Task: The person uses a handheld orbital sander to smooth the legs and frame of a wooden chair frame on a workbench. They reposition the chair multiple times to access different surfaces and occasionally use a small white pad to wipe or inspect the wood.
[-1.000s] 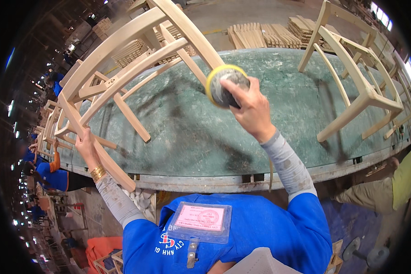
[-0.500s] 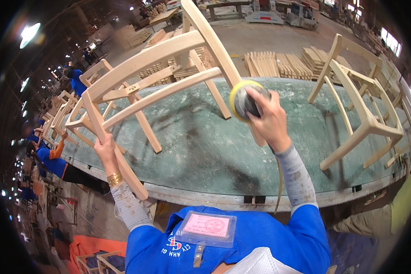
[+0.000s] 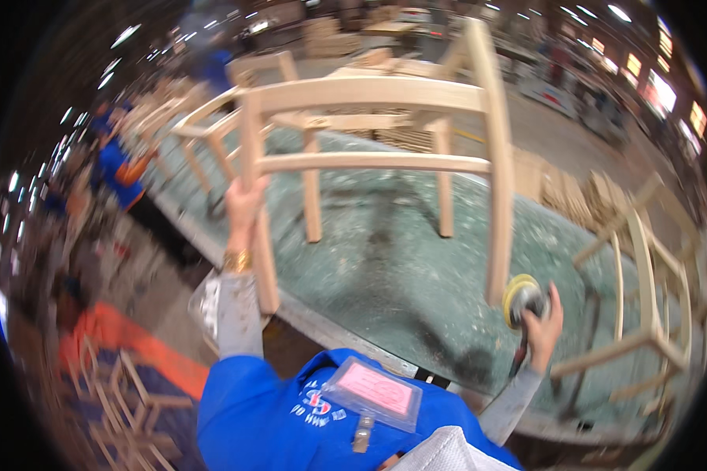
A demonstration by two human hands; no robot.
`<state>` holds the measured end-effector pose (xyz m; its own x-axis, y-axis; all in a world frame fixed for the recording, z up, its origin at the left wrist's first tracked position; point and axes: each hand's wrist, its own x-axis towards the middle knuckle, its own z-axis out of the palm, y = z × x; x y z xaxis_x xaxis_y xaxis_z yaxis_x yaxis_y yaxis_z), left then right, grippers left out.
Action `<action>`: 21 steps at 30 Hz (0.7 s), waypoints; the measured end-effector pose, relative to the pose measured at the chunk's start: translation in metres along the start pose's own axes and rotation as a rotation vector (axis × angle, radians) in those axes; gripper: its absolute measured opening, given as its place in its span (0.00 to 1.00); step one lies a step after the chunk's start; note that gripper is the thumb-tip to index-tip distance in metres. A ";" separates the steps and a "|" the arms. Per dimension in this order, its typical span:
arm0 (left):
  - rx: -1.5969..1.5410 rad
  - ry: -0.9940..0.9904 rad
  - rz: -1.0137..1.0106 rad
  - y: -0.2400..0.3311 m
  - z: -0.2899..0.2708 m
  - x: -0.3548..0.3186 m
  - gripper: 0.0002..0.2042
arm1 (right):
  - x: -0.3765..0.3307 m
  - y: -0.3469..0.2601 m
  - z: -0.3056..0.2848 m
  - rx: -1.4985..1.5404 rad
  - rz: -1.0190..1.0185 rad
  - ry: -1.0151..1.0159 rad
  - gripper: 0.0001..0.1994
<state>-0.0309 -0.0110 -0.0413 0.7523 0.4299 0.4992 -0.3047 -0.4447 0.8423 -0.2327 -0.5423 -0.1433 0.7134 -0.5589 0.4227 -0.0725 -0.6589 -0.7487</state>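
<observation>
A bare wooden chair frame point(image 3: 369, 96) stands tilted in front of me on the green-topped table. My left hand point(image 3: 245, 206) is wrapped round its left post, just below the lower crossbar. My right hand point(image 3: 543, 330) grips a round power sander point(image 3: 524, 300) with a yellow-edged pad. The pad is upright beside the bottom end of the right post; whether it touches the wood I cannot tell. A hose or cord hangs below the sander, partly hidden by my hand.
Another chair frame point(image 3: 648, 275) stands at the right of the worktable point(image 3: 369, 275). More frames point(image 3: 204, 133) line its left side, where a person in blue point(image 3: 122, 169) works. Curved wooden parts point(image 3: 562, 188) are stacked beyond. At lower left lie an orange sheet point(image 3: 145, 349) and wooden frames point(image 3: 137, 400).
My right hand has brought the sander down and right, from midway along the right post to its bottom end. My left hand keeps its hold. The view has turned, and the chair looks more level.
</observation>
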 end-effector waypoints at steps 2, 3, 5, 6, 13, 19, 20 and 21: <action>-0.283 -0.024 0.065 -0.002 0.010 0.006 0.15 | -0.024 0.050 0.008 -0.109 0.231 0.004 0.41; -0.428 -0.129 -0.081 -0.002 0.013 0.006 0.15 | -0.038 0.071 0.015 -0.181 0.247 -0.013 0.41; -0.619 -0.284 -0.195 -0.004 0.001 0.013 0.16 | -0.050 0.086 0.050 -0.294 0.299 -0.064 0.41; -0.666 -0.338 -0.177 -0.010 -0.011 0.016 0.17 | -0.057 0.084 0.071 -0.351 0.333 -0.099 0.42; -0.669 -0.593 -0.286 -0.013 -0.032 0.045 0.15 | -0.088 0.090 0.135 -0.546 0.437 -0.197 0.42; -0.533 -0.815 -0.231 -0.020 -0.033 0.072 0.17 | -0.069 0.021 0.151 -0.687 0.418 -0.138 0.35; -0.524 -0.836 -0.212 -0.020 -0.034 0.075 0.17 | -0.067 -0.014 0.164 -0.504 0.283 -0.106 0.32; -0.522 -0.863 -0.192 -0.020 -0.033 0.077 0.17 | -0.066 -0.051 0.178 -0.289 0.152 -0.099 0.29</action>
<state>0.0138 0.0571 -0.0129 0.9162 -0.3453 0.2033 -0.1955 0.0576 0.9790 -0.1516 -0.3821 -0.2234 0.7422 -0.6197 0.2554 -0.3678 -0.6951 -0.6177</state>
